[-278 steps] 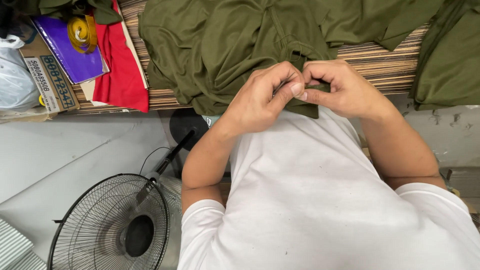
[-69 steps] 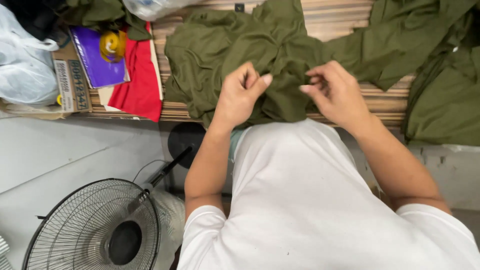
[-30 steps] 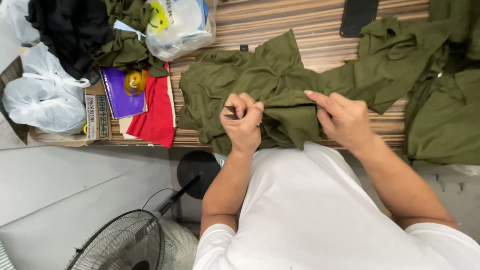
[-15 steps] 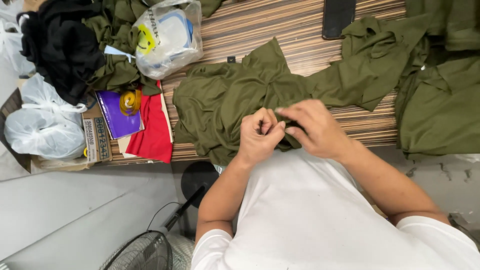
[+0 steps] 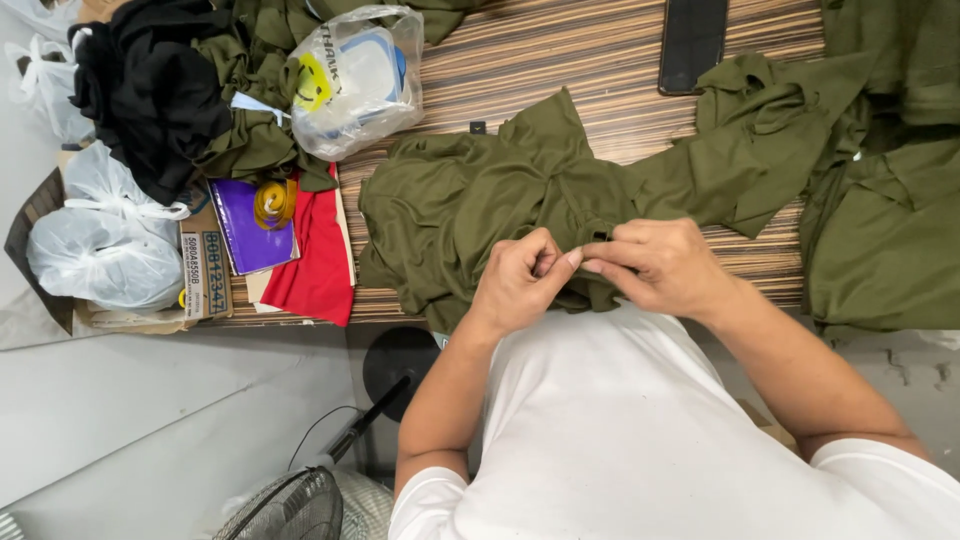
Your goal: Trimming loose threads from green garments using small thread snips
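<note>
Pinching a fold of the crumpled olive-green fabric garment (image 5: 480,200), the left hand (image 5: 520,285) and right hand (image 5: 655,265) meet fingertip to fingertip above the striped wooden surface (image 5: 560,60).

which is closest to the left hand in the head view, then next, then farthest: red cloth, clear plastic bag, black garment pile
1. red cloth, to the left of the left hand, at the table edge.
2. clear plastic bag, up and left.
3. black garment pile, far upper left.

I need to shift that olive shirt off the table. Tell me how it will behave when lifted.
The olive shirt is probably floppy: it lies crumpled in soft folds on the table. It likely weighs little, since the left hand and right hand pinch its edge with fingers alone. It may drag, as it spreads wide.
</note>
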